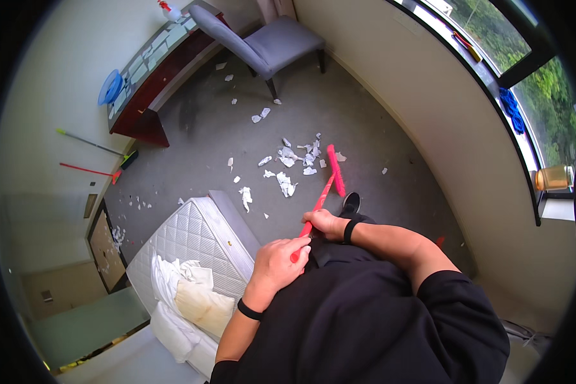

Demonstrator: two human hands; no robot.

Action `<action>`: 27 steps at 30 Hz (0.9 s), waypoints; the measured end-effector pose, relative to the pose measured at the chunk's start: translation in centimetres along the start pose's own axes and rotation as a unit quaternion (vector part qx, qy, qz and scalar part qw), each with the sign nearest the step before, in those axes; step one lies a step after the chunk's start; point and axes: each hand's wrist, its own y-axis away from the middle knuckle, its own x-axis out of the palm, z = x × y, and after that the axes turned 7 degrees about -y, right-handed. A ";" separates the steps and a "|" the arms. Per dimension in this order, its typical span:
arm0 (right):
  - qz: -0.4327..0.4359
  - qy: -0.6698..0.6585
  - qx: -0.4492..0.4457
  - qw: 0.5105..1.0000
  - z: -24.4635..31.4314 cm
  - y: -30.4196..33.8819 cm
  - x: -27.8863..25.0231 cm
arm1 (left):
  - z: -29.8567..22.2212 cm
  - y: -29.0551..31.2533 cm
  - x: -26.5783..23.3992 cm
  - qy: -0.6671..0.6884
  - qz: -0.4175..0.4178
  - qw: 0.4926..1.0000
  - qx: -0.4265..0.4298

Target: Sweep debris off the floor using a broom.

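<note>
A pink broom [336,173] slants away from my body, its long narrow head down on the grey floor near my shoe. Closed around the handle's top end is my left hand [278,264]. Further down the same handle, my right hand [325,224] grips it with the fingers wrapped round. Crumpled white paper scraps [288,157] lie in a loose cluster just left of the broom head. More torn pieces [246,198] are scattered toward the bed.
A bare mattress [179,240] with rumpled bedding [201,297] stands at left. Beyond are a grey chair [281,45] and a dark red desk [150,89] strewn with paper. A green-handled broom [89,142] and red tool [86,168] lean left. A windowsill jar [553,178] is at right.
</note>
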 end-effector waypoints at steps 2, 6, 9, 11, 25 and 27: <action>0.007 0.021 0.000 1.000 0.1 0.2 0.9 | 0.2 1.0 -0.1 0.005 -0.008 1.000 -0.021; -0.002 0.047 0.012 0.999 0.5 0.9 2.0 | 0.0 1.7 -0.5 0.019 -0.043 0.999 -0.026; 0.014 0.056 0.013 0.998 1.4 1.0 1.5 | -0.3 1.4 -0.2 0.029 -0.054 0.997 -0.043; 0.031 0.061 0.009 0.998 2.4 1.3 0.9 | -0.8 0.5 0.1 0.035 -0.065 0.996 -0.048; -0.083 0.082 0.025 0.993 11.2 1.8 -7.8 | -4.7 -10.2 3.6 0.046 -0.030 0.997 -0.054; -0.041 0.067 0.020 0.997 11.5 0.8 -8.9 | -5.5 -11.2 3.7 0.021 -0.048 0.998 -0.045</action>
